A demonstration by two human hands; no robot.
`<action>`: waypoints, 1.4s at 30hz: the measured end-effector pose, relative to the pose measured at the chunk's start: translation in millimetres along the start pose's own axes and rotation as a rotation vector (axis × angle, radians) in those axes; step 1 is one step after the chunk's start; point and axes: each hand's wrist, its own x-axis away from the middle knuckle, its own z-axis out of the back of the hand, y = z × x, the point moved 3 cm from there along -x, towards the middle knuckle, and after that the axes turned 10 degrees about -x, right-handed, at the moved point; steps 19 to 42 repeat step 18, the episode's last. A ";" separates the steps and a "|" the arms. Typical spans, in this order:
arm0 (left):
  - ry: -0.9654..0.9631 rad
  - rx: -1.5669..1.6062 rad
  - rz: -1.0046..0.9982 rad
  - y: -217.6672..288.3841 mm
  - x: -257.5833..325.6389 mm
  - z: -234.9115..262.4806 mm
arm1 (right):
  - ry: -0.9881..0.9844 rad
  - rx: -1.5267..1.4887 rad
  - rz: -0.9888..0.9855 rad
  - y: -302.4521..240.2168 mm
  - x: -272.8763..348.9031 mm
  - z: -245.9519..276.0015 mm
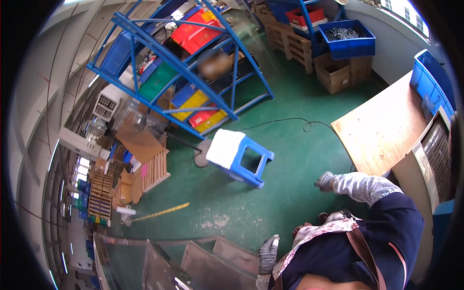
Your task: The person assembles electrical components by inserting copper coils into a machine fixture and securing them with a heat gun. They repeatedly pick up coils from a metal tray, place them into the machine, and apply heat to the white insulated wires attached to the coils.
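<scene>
My left hand (267,256), in a grey knitted glove with pale fingertips, hangs low beside my apron (314,237). Its fingers look loosely apart, and nothing shows in them. Near it is a row of grey metal panels or bins (208,261) along the lower edge. My right hand (325,181), also gloved in grey, is held out over the green floor below a patterned sleeve cover (362,186). It is small and blurred, so its finger pose is unclear; no object is visible in it. A blue plastic stool (235,166) with a white top stands ahead of both hands, touching neither.
A wooden tabletop (386,125) with a blue bin (435,82) is at right. Ahead, a blue rack (183,72) holds coloured bins. A black cable (290,119) crosses the floor. Cardboard boxes (333,72) and pallets (154,169) stand farther off; yellow striped tape (162,211) marks the floor.
</scene>
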 end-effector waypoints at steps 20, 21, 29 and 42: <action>-0.448 0.154 -0.341 220.0 -609.0 -110.0 | 0.568 -0.866 -1.176 349.8 -7.3 121.9; -0.448 0.154 -0.341 220.0 -609.0 -110.0 | 0.568 -0.866 -1.176 349.8 -7.3 121.9; -0.448 0.154 -0.341 220.0 -609.0 -110.0 | 0.568 -0.866 -1.176 349.8 -7.3 121.9; -0.448 0.154 -0.341 220.0 -609.0 -110.0 | 0.568 -0.866 -1.176 349.8 -7.3 121.9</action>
